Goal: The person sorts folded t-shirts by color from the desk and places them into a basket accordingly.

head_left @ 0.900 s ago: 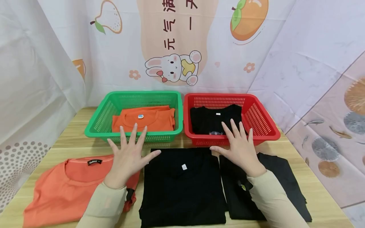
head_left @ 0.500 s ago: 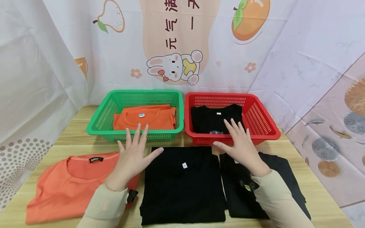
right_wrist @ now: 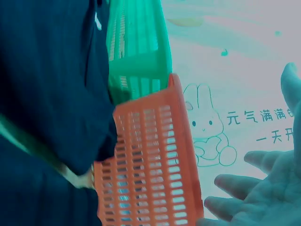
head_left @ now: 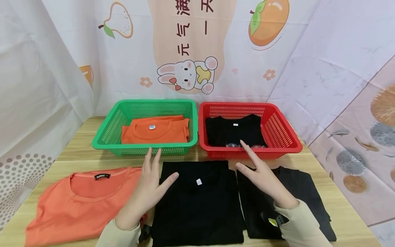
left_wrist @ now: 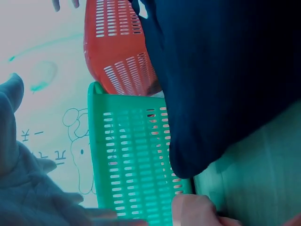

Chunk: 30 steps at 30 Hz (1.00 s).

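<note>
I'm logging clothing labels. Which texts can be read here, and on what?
"元气满满": backdrop cloth, then cut off.
"一天开": same cloth, also cut off.
"Fashion": black neck label of the coral shirt; mark beside it too small.
Too small: tags on the middle black shirt, the orange shirt in the green basket, and the black shirt in the red basket, with its prints.

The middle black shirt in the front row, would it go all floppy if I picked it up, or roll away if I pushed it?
The middle black shirt looks like folded soft cloth, so it would probably flop and might unfold. It likely won't roll, lying flat on the wooden table.
</note>
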Available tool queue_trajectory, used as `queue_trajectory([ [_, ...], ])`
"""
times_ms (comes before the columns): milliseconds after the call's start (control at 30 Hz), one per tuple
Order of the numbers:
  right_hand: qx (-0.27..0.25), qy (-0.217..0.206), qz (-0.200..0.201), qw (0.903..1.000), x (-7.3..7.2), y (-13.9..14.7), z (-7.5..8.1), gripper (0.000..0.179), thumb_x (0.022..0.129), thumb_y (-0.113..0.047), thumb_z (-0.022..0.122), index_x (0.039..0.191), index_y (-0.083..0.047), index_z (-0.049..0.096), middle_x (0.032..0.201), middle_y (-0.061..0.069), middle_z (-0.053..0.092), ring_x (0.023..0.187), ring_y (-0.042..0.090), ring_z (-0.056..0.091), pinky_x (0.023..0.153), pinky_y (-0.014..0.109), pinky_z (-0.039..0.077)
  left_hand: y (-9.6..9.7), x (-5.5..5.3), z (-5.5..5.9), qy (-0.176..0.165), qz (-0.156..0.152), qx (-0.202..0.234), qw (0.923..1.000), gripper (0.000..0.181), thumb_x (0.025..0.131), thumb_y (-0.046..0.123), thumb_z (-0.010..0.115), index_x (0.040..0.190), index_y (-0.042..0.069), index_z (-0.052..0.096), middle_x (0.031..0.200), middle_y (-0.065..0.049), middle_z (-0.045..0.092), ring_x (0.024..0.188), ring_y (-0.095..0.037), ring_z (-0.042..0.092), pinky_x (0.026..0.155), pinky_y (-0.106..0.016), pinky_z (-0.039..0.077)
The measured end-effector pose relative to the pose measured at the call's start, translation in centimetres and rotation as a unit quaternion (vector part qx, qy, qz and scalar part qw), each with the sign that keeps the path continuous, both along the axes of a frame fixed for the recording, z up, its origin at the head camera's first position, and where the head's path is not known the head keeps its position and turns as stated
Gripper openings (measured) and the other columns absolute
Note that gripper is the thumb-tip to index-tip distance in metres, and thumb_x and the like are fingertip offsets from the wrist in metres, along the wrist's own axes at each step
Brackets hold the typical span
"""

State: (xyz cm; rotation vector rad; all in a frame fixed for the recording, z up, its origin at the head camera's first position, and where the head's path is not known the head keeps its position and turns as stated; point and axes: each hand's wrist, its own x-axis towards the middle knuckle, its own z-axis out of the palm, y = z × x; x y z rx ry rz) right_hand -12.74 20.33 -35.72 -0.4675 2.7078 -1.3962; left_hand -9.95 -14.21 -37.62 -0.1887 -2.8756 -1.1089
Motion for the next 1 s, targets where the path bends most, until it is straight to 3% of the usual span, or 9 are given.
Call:
queue_trajectory([
  [167,-0.029,-0.005,0.007,0.9996,1.4,-0.4,-0.6,0.069,0.102,-0.026,0.055,0.159,-0.032,0.016,0.166,0.014,0.017,0.147,0.048,0.021,0.103,0.074,0.034,0.1,0.7,-0.3,-0.044,-0.019,0.036,0.9982,0.091,0.097,0.052,0.056,0.16,0.024,-0.003,0.165,-0.013,-0.014,0.15,-0.047,0.003,0.108,-0.077,0.019],
  [267,-0.054,-0.006,0.016,0.9984,2.0,-0.5,-1.0,0.068,0.102,-0.022,0.054,0.16,-0.026,0.018,0.165,0.014,0.018,0.149,0.045,0.018,0.119,0.044,0.03,0.0,0.8,-0.5,-0.082,-0.026,0.058,0.9947,0.091,0.097,0.052,0.055,0.16,0.025,-0.005,0.165,-0.013,-0.016,0.15,-0.047,0.001,0.108,-0.077,0.019],
  [333,-0.074,-0.008,0.027,0.9968,2.2,-0.6,-1.4,0.066,0.103,-0.019,0.053,0.16,-0.02,0.02,0.165,0.016,0.018,0.149,0.045,0.015,0.116,0.017,0.026,-0.1,0.7,-0.6,-0.1,-0.027,0.065,0.9925,0.092,0.098,0.052,0.055,0.16,0.024,-0.007,0.164,-0.014,-0.017,0.15,-0.048,0.0,0.109,-0.076,0.019],
  [400,-0.09,-0.018,0.036,0.9951,2.1,-0.7,-1.8,0.065,0.103,-0.019,0.052,0.159,-0.014,0.02,0.164,0.017,0.018,0.15,0.044,0.014,0.104,0.001,0.02,-0.2,0.8,-0.7,-0.118,-0.027,0.07,0.9902,0.092,0.098,0.052,0.054,0.16,0.023,-0.008,0.164,-0.015,-0.018,0.15,-0.048,-0.002,0.11,-0.075,0.019],
  [633,-0.128,-0.072,0.033,0.9887,1.8,-1.0,-3.2,0.063,0.106,-0.021,0.047,0.159,-0.009,0.016,0.164,0.021,0.016,0.151,0.041,0.011,0.107,0.007,0.024,-0.5,0.8,-1.3,-0.145,-0.022,0.09,0.985,0.094,0.098,0.052,0.054,0.159,0.021,-0.01,0.164,-0.018,-0.019,0.15,-0.044,-0.015,0.113,-0.073,0.012],
  [767,-0.138,-0.108,0.015,0.9845,1.5,-1.0,-3.8,0.061,0.107,-0.024,0.044,0.16,-0.01,0.016,0.164,0.02,0.017,0.151,0.04,0.014,0.116,0.032,0.03,-0.6,0.7,-1.5,-0.151,-0.02,0.1,0.9832,0.096,0.098,0.052,0.055,0.159,0.02,-0.011,0.164,-0.019,-0.018,0.15,-0.043,-0.015,0.115,-0.071,0.01],
  [867,-0.144,-0.129,-0.002,0.9811,1.2,-1.1,-4.1,0.06,0.107,-0.026,0.043,0.159,-0.011,0.017,0.164,0.019,0.018,0.151,0.038,0.016,0.117,0.05,0.026,-0.6,0.6,-1.7,-0.151,-0.02,0.113,0.9818,0.096,0.098,0.053,0.054,0.159,0.018,-0.011,0.164,-0.019,-0.016,0.151,-0.043,-0.013,0.116,-0.07,0.01],
  [933,-0.146,-0.137,-0.012,0.9796,1.0,-1.2,-4.3,0.06,0.107,-0.028,0.043,0.159,-0.011,0.019,0.164,0.018,0.02,0.151,0.036,0.018,0.117,0.052,0.024,-0.6,0.5,-1.8,-0.149,-0.019,0.124,0.9809,0.095,0.098,0.052,0.054,0.159,0.017,-0.01,0.164,-0.019,-0.014,0.151,-0.043,-0.012,0.116,-0.069,0.011],
  [1000,-0.152,-0.144,-0.018,0.9777,0.9,-1.2,-4.6,0.059,0.107,-0.03,0.042,0.159,-0.011,0.02,0.164,0.018,0.021,0.151,0.035,0.02,0.118,0.045,0.026,-0.7,0.4,-2.0,-0.146,-0.016,0.136,0.9797,0.094,0.099,0.051,0.054,0.159,0.015,-0.009,0.165,-0.018,-0.013,0.151,-0.043,-0.01,0.116,-0.069,0.011],
])
